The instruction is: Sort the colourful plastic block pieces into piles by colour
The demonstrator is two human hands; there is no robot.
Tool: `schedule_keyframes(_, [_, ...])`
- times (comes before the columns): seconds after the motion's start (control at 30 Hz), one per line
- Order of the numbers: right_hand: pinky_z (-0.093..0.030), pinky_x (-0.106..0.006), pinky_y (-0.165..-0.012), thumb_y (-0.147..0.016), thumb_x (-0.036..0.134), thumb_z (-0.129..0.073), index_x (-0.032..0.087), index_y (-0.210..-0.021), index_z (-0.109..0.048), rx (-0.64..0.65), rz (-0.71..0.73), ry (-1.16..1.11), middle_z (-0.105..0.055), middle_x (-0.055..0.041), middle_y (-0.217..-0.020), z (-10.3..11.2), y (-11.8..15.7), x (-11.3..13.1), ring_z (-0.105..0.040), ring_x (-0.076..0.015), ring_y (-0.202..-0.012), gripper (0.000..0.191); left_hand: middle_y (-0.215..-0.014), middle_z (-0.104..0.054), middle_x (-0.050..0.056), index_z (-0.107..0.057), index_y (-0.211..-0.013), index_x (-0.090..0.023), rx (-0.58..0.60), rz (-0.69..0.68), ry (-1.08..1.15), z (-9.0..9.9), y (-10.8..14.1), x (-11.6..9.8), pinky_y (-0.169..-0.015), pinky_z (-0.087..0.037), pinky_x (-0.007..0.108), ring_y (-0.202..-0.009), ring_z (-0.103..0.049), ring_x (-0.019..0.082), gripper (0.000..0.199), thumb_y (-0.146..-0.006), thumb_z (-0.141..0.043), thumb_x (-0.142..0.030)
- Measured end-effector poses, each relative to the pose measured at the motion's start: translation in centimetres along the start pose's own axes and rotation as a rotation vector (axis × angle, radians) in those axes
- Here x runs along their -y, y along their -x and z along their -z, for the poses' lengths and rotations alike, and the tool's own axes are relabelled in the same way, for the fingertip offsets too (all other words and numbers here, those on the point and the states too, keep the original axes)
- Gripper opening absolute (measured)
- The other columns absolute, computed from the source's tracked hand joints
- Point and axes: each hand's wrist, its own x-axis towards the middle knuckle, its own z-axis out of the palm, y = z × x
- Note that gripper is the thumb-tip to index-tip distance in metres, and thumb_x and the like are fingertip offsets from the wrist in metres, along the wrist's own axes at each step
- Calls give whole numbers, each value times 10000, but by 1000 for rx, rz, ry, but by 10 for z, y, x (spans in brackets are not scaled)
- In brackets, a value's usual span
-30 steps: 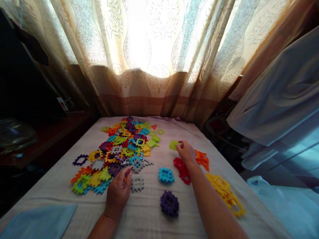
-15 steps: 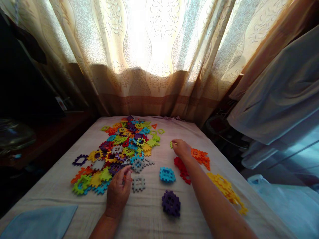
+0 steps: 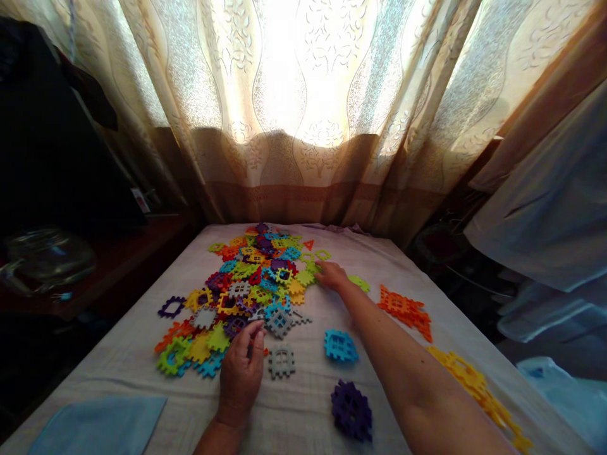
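My right hand [image 3: 331, 276] is at the right edge of a heap of flat notched plastic building pieces [image 3: 256, 278]. Its fingertips are closed on a lime-green building piece [image 3: 312, 267], partly hidden by the fingers. Loosely curled, my left hand [image 3: 241, 373] rests near the heap's front, thumb and fingers apart, with nothing visible in it. Beside it lies a grey square frame piece [image 3: 281, 361]. Another lime-green piece [image 3: 359, 282] lies beyond my right forearm. Sorted by colour nearby are light-blue [image 3: 340, 346], purple [image 3: 351, 411], orange [image 3: 403, 308] and yellow pieces [image 3: 474, 385].
The pieces lie on a bed-like surface with a pale cloth [image 3: 199, 430]. A blue cloth [image 3: 99, 426] is at the front left. Patterned curtains [image 3: 284, 170] hang behind, a dark screen [image 3: 61, 151] stands left, and pale garments [image 3: 545, 208] hang right.
My right hand has moved left to the heap, leaving a lime-green piece on the cloth. My forearm now covers the red pieces. The view has shifted, and my left hand stays beside the heap.
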Motion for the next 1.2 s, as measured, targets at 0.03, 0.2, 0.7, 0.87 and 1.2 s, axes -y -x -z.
schedule_keyframes(0.03, [-419, -339, -980, -853, 374, -606, 254, -1288, -584, -4, -5, 0, -611, -74, -1311, -1, -1, 1, -545, -236, -1204, 451, -923, -741, 74, -660, -1064, -204, 6, 3, 2, 1, 0, -1, -628, -588, 265, -706, -707, 167, 351, -907, -460, -447])
schedule_keyframes(0.2, [-434, -344, -960, -849, 425, -603, 233, -1293, -573, -66, -29, -27, -643, -86, -1252, -1, 5, -2, -576, -244, -1155, 484, -904, -742, 70, -661, -1044, -195, 1, 22, 28, 2, -1, -5, -612, -592, 257, -716, -714, 164, 344, -903, -463, -438])
schedule_keyframes(0.7, [-439, -353, -956, -824, 344, -611, 156, -1264, -600, -146, -163, 32, -649, -119, -1238, 32, 71, -88, -586, -279, -1144, 479, -895, -747, 63, -669, -1017, -202, 2, 5, 38, 1, -2, -4, -604, -593, 262, -689, -711, 165, 364, -888, -465, -474])
schedule_keyframes(0.87, [-427, -357, -962, -804, 300, -615, 144, -1276, -595, -146, -151, 81, -643, -130, -1240, 23, 75, -85, -575, -278, -1147, 498, -908, -744, 64, -666, -1024, -210, -5, 7, 40, -1, -1, 1, -605, -589, 261, -717, -712, 169, 356, -894, -456, -467])
schedule_keyframes(1.2, [-390, -335, -1002, -868, 261, -536, 202, -1219, -640, -170, 14, 54, -644, -83, -1253, 22, 67, -17, -555, -228, -1167, 371, -903, -745, 69, -672, -1005, -207, -10, 9, 57, 1, -2, -5, -611, -591, 265, -717, -713, 172, 339, -878, -476, -453])
